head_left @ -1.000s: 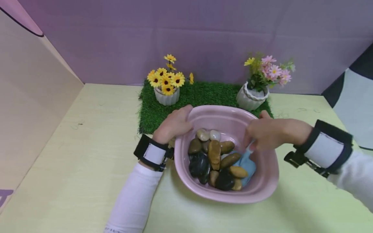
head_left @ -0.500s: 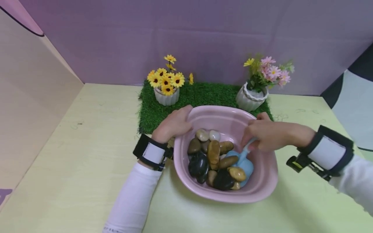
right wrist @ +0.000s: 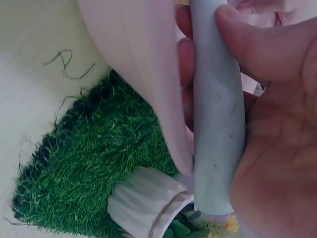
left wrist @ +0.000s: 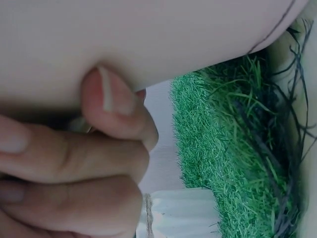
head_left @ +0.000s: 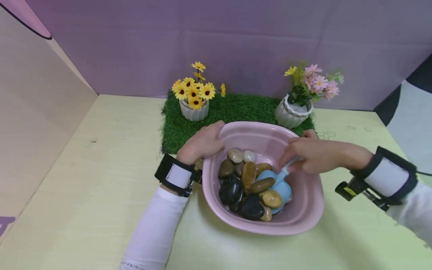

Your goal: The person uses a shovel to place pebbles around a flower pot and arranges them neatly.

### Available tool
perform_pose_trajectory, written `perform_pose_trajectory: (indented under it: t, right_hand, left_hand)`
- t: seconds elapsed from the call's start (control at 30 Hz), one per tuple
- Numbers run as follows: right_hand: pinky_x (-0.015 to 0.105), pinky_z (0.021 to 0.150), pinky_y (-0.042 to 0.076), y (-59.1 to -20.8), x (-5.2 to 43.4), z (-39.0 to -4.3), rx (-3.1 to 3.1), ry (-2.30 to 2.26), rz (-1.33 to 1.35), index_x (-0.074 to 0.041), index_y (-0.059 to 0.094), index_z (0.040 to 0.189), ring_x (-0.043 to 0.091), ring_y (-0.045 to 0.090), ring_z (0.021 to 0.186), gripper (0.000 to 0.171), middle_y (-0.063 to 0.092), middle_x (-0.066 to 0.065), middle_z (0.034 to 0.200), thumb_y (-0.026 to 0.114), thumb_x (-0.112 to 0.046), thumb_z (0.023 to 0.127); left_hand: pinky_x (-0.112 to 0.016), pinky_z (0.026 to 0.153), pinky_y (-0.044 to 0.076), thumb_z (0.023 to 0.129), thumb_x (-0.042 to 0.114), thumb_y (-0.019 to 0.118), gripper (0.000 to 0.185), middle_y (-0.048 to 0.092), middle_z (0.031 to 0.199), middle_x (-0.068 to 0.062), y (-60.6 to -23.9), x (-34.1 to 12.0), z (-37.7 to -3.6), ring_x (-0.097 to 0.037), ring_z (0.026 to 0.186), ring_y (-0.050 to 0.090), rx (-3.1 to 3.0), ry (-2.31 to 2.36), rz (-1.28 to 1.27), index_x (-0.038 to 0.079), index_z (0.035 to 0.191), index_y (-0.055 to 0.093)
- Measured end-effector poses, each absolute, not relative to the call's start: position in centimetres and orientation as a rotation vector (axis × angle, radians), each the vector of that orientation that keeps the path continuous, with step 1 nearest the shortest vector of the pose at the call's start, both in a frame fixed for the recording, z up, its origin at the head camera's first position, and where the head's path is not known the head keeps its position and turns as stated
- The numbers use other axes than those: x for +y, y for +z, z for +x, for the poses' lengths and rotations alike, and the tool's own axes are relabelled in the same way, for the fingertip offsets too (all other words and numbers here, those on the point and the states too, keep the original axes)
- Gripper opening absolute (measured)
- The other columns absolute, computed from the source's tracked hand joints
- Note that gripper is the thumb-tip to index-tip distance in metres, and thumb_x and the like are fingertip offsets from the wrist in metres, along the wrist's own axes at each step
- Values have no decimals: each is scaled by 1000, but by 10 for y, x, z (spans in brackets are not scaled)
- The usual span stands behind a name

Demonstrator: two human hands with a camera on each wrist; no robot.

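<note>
Nudged leftward, the blue scoop [head_left: 277,186] stays gripped by the right hand [head_left: 312,154]; left hand [head_left: 201,142] clasps the pink basin [head_left: 303,210].

White long sleeves [head_left: 153,232], black wrist straps [head_left: 173,175] with white panels

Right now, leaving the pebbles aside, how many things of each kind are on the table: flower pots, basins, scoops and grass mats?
white flower pots: 2
pink basin: 1
blue scoop: 1
grass mat: 1
Total: 5
</note>
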State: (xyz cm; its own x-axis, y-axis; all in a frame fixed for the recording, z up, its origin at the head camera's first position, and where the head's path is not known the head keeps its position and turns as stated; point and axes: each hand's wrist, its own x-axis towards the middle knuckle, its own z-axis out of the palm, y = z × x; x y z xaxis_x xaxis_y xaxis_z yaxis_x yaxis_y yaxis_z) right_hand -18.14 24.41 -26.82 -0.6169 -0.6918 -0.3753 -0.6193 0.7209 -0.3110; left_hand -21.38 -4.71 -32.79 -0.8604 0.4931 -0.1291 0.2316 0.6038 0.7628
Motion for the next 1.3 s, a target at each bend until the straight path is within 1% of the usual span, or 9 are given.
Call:
perform_pose_trajectory:
  t: [0.17, 0.4, 0.47, 0.7, 0.93, 1.13, 1.3]
  right_hand:
    - [37, 84, 19, -267, 249, -179, 2457, -232, -979, -41, 74, 103, 7, 58, 106, 33, 70, -23, 107, 69, -13, 86]
    - [42, 89, 20, -269, 243, -175, 2445, -214, -1028, -43, 74, 97, 5, 52, 97, 31, 65, -30, 94, 70, -15, 84]
    - [42, 89, 21, -268, 243, -174, 2445, -215, -1015, -43, 73, 96, 5, 52, 97, 30, 64, -30, 93, 71, -16, 84]
    - [38, 86, 21, -268, 246, -176, 2442, -255, -998, -42, 72, 100, 4, 53, 101, 25, 68, -26, 103, 69, -20, 87]
    - [38, 87, 21, -269, 246, -177, 2453, -281, -1002, -39, 72, 103, 5, 54, 101, 22, 68, -24, 106, 67, -22, 89]
    - [39, 87, 22, -266, 235, -178, 2472, -253, -1074, -41, 70, 100, 5, 53, 99, 22, 64, -30, 98, 67, -22, 90]
    - [42, 89, 22, -264, 222, -178, 2458, -214, -1093, -41, 69, 96, 5, 51, 95, 19, 62, -29, 93, 67, -24, 90]
  left_hand:
    - [-28, 54, 57, 90, 2, 52, 21, 58, 94, -16, -327, -46, -214, -25, 71, 66, 2507, 1114, 600, 5, 111, 49]
    - [-29, 58, 57, 90, 2, 52, 24, 58, 97, -16, -327, -47, -214, -26, 76, 66, 2515, 1089, 595, 5, 114, 49]
    - [-30, 58, 58, 90, 2, 52, 24, 58, 98, -17, -327, -47, -213, -26, 77, 67, 2510, 1090, 592, 5, 114, 48]
    - [-29, 58, 58, 89, 1, 53, 26, 59, 100, -18, -326, -47, -214, -27, 78, 68, 2514, 1076, 590, 4, 115, 49]
    - [-28, 57, 57, 89, 0, 52, 26, 59, 98, -18, -327, -47, -214, -26, 74, 67, 2500, 1086, 594, 4, 115, 48]
    - [-28, 55, 57, 89, 0, 51, 24, 59, 96, -18, -325, -47, -212, -25, 72, 67, 2497, 1103, 602, 4, 113, 48]
    - [-28, 54, 57, 89, 0, 51, 24, 59, 96, -18, -326, -47, -213, -25, 71, 68, 2493, 1116, 598, 4, 112, 48]
